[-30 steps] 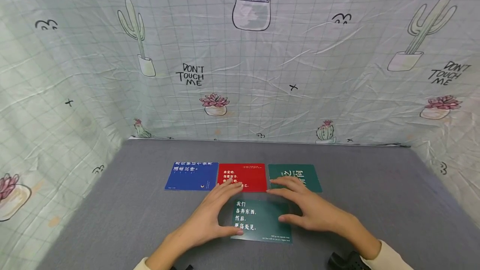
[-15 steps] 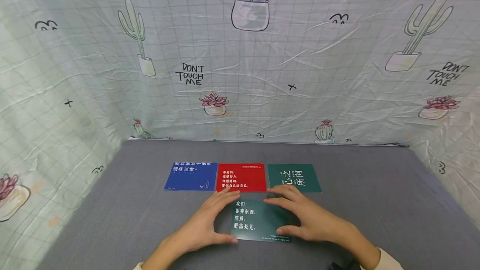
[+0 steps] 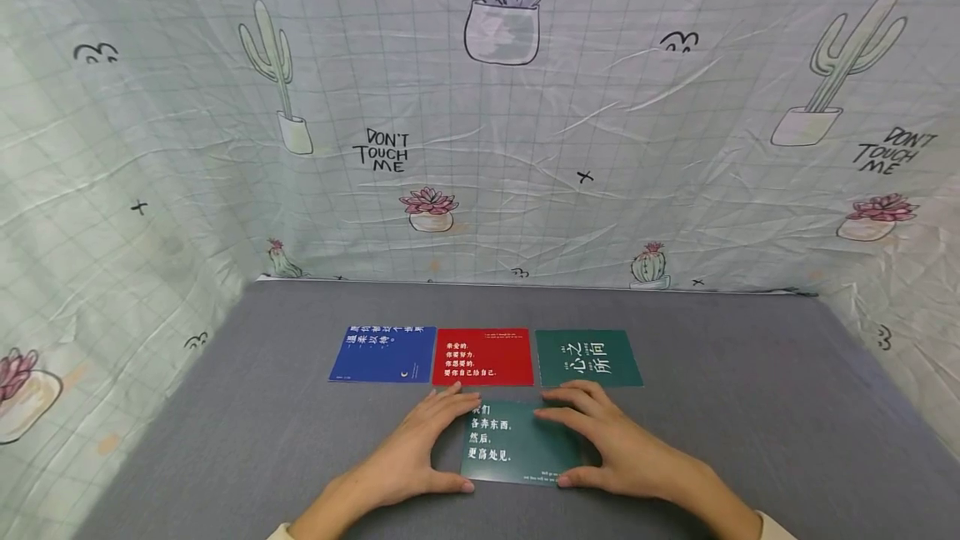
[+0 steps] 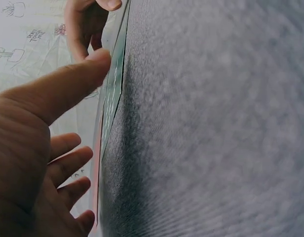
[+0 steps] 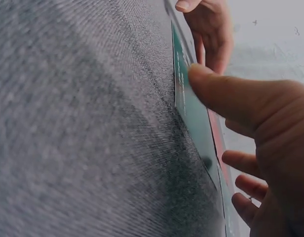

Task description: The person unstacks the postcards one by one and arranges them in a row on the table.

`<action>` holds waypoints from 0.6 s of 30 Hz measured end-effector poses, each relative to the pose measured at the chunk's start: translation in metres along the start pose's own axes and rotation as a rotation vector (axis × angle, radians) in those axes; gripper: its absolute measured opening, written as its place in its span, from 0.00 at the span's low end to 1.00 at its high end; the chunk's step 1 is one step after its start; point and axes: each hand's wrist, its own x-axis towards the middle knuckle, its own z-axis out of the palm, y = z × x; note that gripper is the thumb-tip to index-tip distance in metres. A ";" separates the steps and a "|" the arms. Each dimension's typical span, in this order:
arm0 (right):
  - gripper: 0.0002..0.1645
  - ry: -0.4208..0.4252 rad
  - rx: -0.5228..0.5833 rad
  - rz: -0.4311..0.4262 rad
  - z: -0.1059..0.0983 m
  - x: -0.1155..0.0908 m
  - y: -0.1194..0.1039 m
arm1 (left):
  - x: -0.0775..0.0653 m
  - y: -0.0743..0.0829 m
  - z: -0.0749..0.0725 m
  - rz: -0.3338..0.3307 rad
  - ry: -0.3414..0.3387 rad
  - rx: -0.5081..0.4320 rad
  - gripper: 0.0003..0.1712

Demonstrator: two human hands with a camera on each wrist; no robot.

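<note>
A dark green card (image 3: 517, 444) with white Chinese text lies flat on the grey cloth, between the two hands. My left hand (image 3: 401, 457) is at its left side, fingers spread and gently bent, the thumb near the lower left corner. On the opposite side, my right hand (image 3: 630, 448) overlaps the card's right part in the head view, thumb near the lower right corner. Neither hand pinches the card; whether the fingertips touch it I cannot tell. In the right wrist view the thumb (image 5: 201, 74) appears just over the green card (image 5: 191, 113).
Behind the hands, a blue card (image 3: 382, 354), a red card (image 3: 483, 357) and another green card (image 3: 588, 357) with sideways text lie in a row. Grey cloth (image 3: 750, 390) covers the table. A pale curtain (image 3: 525, 123) printed with cacti hangs at the back and sides.
Both hands have drawn back toward the person, uncovering the text on the red card and the far green card. The right hand has lately shifted slightly right. The cards lie where they were.
</note>
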 end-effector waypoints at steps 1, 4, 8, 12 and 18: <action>0.41 0.000 -0.003 0.011 0.001 0.000 0.000 | 0.000 0.000 0.001 -0.002 0.000 0.004 0.51; 0.43 -0.010 -0.015 0.042 0.001 0.000 0.001 | 0.000 0.000 0.002 0.001 -0.001 0.009 0.51; 0.45 -0.037 -0.028 0.076 0.001 0.001 0.001 | 0.000 0.001 0.004 0.013 0.002 0.016 0.50; 0.47 -0.056 -0.025 0.087 -0.001 0.004 0.000 | 0.001 0.002 0.005 0.011 0.008 0.024 0.50; 0.48 -0.087 -0.012 0.095 -0.003 0.008 0.000 | 0.002 0.003 0.004 0.005 0.012 0.037 0.49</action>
